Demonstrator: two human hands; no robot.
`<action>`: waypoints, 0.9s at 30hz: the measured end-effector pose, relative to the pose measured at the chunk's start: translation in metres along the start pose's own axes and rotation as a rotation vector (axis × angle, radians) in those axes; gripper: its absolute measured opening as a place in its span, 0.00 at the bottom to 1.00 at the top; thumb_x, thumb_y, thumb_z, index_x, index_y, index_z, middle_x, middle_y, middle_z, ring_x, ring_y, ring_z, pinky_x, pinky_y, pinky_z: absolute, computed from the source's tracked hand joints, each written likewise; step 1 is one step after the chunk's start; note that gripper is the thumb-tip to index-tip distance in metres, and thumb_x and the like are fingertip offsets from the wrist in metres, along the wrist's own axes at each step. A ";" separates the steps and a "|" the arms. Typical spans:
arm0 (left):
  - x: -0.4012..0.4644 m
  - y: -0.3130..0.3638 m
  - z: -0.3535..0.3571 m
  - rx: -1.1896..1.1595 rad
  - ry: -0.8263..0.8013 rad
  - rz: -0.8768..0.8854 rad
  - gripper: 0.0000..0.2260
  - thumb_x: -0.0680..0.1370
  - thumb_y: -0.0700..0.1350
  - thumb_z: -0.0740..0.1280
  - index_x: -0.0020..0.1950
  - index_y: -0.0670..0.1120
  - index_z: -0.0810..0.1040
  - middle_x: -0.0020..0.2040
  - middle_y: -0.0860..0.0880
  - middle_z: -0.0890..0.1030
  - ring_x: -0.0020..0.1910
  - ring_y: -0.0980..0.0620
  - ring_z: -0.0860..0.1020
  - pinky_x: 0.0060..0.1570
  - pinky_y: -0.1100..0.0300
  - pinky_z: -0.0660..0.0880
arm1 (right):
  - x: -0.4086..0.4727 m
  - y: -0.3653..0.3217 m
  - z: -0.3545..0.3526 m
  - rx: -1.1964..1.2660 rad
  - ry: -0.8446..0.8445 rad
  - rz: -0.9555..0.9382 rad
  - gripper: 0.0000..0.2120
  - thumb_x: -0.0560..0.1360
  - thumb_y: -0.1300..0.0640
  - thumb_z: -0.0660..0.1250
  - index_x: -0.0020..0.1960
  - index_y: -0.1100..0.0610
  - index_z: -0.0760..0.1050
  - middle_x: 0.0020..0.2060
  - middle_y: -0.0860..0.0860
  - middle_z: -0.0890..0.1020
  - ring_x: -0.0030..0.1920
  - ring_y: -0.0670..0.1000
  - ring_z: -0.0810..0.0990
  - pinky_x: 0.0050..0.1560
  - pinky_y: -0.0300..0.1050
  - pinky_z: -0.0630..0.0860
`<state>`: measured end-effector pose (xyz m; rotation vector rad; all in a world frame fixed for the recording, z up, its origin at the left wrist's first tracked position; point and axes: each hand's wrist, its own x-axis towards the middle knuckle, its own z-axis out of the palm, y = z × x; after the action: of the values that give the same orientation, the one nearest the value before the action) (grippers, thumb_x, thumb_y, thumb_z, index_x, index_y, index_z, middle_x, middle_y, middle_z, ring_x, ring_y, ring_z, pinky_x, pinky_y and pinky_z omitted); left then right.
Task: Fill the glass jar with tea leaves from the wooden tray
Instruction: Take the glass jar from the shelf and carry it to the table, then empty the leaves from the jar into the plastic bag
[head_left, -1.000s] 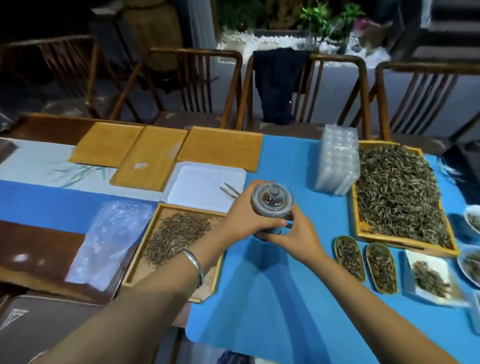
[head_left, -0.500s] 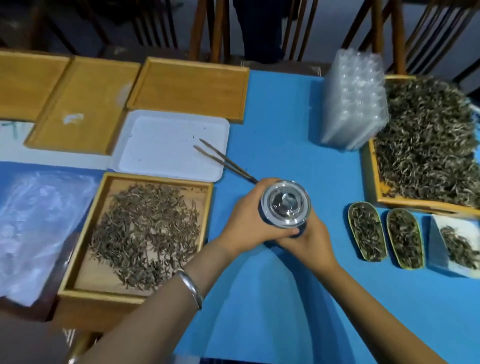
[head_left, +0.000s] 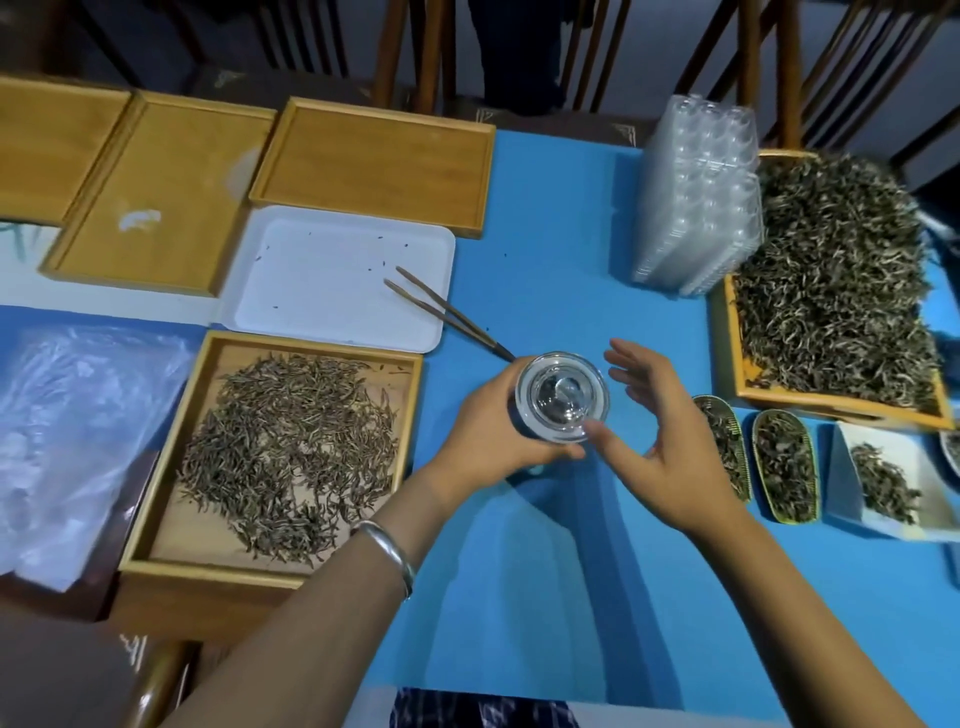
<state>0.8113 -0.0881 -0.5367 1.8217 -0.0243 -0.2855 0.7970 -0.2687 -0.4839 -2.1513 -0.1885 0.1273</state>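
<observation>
Two hands over the blue desk (head_left: 545, 218) at that point. My left hand (head_left: 498, 441) was wrapped around the jar (head_left: 562, 397), holding it above the cloth near the middle of the desk, glass lid on. I was looking straight down at the lid, so couldn't tell how much tea was inside. Right hand (head_left: 670, 441) was just beside the jar with fingers spread and relaxed, gripping nothing; the thumb tip sat right at the lid's near rim, can't say if it touched.

Just left of the jar was the wooden tray (head_left: 156, 493) at the near left edge, with a loose layer of tea leaves (head_left: 291, 452) over its floor. Behind that tray sat a white tray (head_left: 332, 280), a pair of tweezers (head_left: 447, 314) lying across its right rim with the tips pointing into it.

Far right edge had a big tray (head_left: 732, 338) heaped with leaves, a stack of clear plastic (head_left: 696, 192) leaning against its left side. Two little scoops (head_left: 784, 467) of leaves lay near the right hand. Three bare wooden trays (head_left: 374, 166) lined the far left edge, and a plastic bag (head_left: 67, 431) lay at the left edge.
</observation>
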 end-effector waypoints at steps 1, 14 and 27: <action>0.000 0.001 0.001 -0.019 -0.001 -0.015 0.31 0.58 0.52 0.80 0.60 0.58 0.76 0.52 0.64 0.82 0.52 0.69 0.78 0.50 0.74 0.72 | 0.002 -0.011 0.006 -0.021 0.012 -0.012 0.37 0.67 0.38 0.69 0.71 0.52 0.63 0.65 0.45 0.72 0.65 0.42 0.71 0.64 0.37 0.68; 0.006 -0.017 0.008 -0.109 -0.012 -0.056 0.17 0.68 0.49 0.71 0.54 0.63 0.78 0.51 0.60 0.83 0.55 0.54 0.81 0.59 0.53 0.77 | 0.019 -0.025 0.063 -0.305 0.254 0.019 0.33 0.65 0.46 0.74 0.66 0.56 0.71 0.56 0.52 0.74 0.55 0.53 0.76 0.54 0.45 0.73; 0.005 -0.006 0.000 -0.055 -0.036 -0.025 0.31 0.57 0.54 0.80 0.58 0.63 0.75 0.51 0.63 0.83 0.50 0.64 0.81 0.49 0.67 0.77 | 0.025 -0.024 0.045 0.196 0.359 0.137 0.16 0.68 0.52 0.70 0.54 0.55 0.77 0.47 0.42 0.81 0.47 0.40 0.80 0.51 0.36 0.75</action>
<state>0.8156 -0.0870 -0.5429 1.7627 -0.0185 -0.3334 0.8121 -0.2144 -0.4893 -1.9525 0.1724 -0.1563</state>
